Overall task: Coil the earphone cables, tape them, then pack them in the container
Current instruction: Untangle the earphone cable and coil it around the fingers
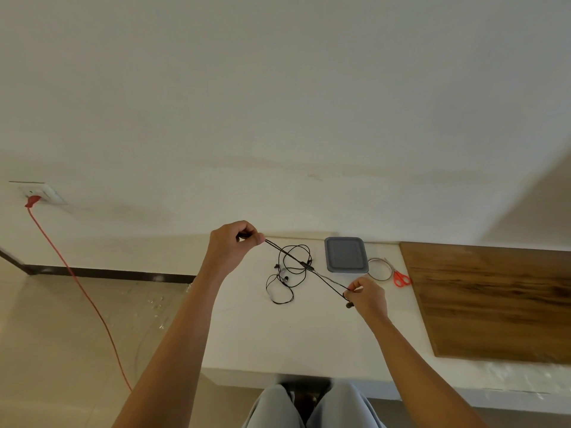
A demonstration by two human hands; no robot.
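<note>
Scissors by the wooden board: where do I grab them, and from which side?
Take the scissors by the orange handle loops, coming from above on the near side. They lie flat, loops toward you and the thin blades pointing away, so the loops are the bulkiest part to pinch.

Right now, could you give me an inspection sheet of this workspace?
Surface: white table, wood board on its right part.
Job's things: one earphone cable stretched between both hands; other earphones tangled on the table; container lidded; tape roll beside it.
Clutter: scissors by the tape.
Hands: left hand and right hand each pinch the cable.
Cables: red cord runs from wall socket to floor.
Surroundings: plain wall.
</note>
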